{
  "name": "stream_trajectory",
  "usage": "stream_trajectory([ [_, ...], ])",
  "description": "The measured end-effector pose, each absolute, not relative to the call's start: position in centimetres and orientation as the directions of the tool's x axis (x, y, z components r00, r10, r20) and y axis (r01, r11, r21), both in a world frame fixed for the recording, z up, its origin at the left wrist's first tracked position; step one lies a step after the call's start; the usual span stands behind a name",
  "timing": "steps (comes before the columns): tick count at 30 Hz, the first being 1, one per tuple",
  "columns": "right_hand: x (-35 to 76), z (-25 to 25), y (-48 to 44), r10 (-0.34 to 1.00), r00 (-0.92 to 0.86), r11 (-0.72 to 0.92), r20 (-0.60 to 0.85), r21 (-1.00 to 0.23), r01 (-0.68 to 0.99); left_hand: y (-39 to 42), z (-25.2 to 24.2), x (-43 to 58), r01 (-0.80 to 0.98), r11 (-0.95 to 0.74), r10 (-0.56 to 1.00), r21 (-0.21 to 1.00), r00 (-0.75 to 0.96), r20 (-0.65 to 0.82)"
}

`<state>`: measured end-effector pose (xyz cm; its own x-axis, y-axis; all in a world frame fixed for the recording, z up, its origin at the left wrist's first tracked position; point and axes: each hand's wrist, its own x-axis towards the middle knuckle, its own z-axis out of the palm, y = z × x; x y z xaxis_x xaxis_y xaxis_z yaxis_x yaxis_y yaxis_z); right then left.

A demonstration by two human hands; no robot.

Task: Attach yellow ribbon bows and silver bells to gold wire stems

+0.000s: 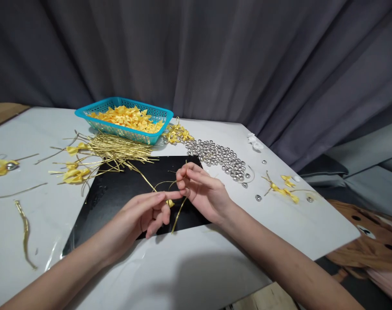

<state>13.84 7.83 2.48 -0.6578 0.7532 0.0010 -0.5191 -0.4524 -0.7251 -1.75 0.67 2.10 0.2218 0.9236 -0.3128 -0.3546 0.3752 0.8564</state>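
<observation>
My left hand [144,215] has its index finger stretched toward the right hand, with the thumb pressed along it. Just under that fingertip shows a small yellow ribbon bow [170,203], mostly hidden by the fingers. My right hand [204,189] pinches a thin gold cord [179,216], whose end hangs below the fingers. The fingertips of both hands meet over a black mat [118,206]. Fine loops of cord or thread curve between the hands; their exact path is hard to make out.
Behind the mat stands a blue basket [123,129] of yellow ribbon pieces. Gold cords [118,148] lie before it, silver heart-shaped beads [218,157] to the right. Yellow ribbon flowers [284,189] rest at the right, and a gold strip [24,230] at the left. A grey curtain [196,56] hangs behind.
</observation>
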Motion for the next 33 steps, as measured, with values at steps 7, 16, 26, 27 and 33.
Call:
stream_trajectory([
  [7,13.5,2.0,7.2,0.718,-0.696,-0.525,0.008,-0.650,-0.549,0.9,1.3,-1.0,-0.467,0.340,0.930,0.816,0.038,-0.366],
  [16,13.4,2.1,6.8,0.680,-0.733,-0.522,0.030,-0.682,-0.512,1.3,1.0,-1.5,-0.568,0.222,0.910,0.793,-0.171,-0.377],
  [26,13.2,1.5,6.4,0.673,-0.739,-0.516,-0.025,-0.731,-0.446,1.0,2.8,-2.0,-0.494,0.134,0.879,0.859,-0.340,-0.333],
  [27,13.1,1.5,6.3,0.670,-0.742,-0.523,-0.031,-0.728,-0.442,1.0,3.2,-2.0,-0.530,0.131,0.878,0.838,-0.330,-0.346],
  [33,13.0,1.3,6.2,0.653,-0.755,-0.573,-0.055,-0.688,-0.445,1.0,3.6,-2.1,-0.625,0.176,0.900,0.761,-0.211,-0.381],
])
